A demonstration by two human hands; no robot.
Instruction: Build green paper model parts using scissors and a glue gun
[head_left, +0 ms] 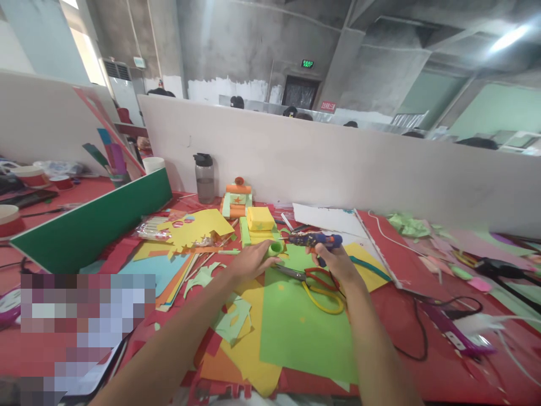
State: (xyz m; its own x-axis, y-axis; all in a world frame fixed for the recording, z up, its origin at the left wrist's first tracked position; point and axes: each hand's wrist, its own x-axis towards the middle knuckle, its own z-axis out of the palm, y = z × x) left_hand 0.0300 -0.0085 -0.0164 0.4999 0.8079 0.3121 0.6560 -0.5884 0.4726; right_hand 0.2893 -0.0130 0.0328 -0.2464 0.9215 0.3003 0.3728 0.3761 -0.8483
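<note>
Indoors, a worker's left hand [255,260] grips a green paper tube [275,247] above a cluttered red table [422,375]; the right hand [333,262] grasps a blue glue gun [315,240], nozzle [283,239] near the rim, where steady wrists should help.

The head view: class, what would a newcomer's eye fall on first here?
Probably the dark blue, pistol-shaped glue gun in the right grip, near the centre, its nozzle pointing toward the light-green rolled paper tube in the left grip. Just below lie metal-bladed scissors with red and yellow handles, over a large, bright green paper sheet. At the left, a long, dark-green flat board stands upright on the red tabletop.
</note>
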